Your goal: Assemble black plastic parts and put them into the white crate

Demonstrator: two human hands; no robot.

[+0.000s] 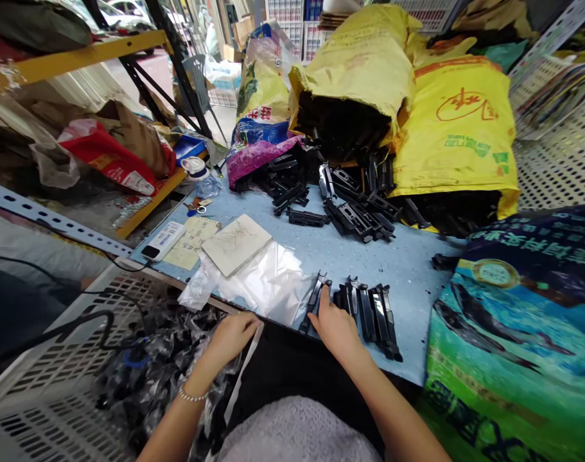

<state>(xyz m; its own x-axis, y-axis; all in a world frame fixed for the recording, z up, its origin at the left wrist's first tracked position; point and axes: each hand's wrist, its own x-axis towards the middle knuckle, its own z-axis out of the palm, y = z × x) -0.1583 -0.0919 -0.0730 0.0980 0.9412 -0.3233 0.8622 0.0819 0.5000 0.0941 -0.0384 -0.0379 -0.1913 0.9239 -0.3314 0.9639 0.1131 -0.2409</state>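
Observation:
My left hand [233, 335] is at the table's front edge, fingers pinched on the edge of a thin clear plastic bag [246, 362] that hangs down. My right hand [338, 328] rests at the front of the blue table, its index finger and thumb on a long black plastic part [315, 300]. Just right of it, several similar black parts [366, 311] lie side by side in a row. A stack of clear plastic bags [277, 282] lies left of my right hand, partly under a worn beige pad [237, 244].
Black parts [354, 218] spill from a yellow sack [354, 51] at the back; another yellow sack [460, 128] stands beside it. A green-blue sack [514, 333] bounds the right side. Below left, a white crate [56, 385] holds bagged black items [162, 366]. A white device [164, 240] lies left.

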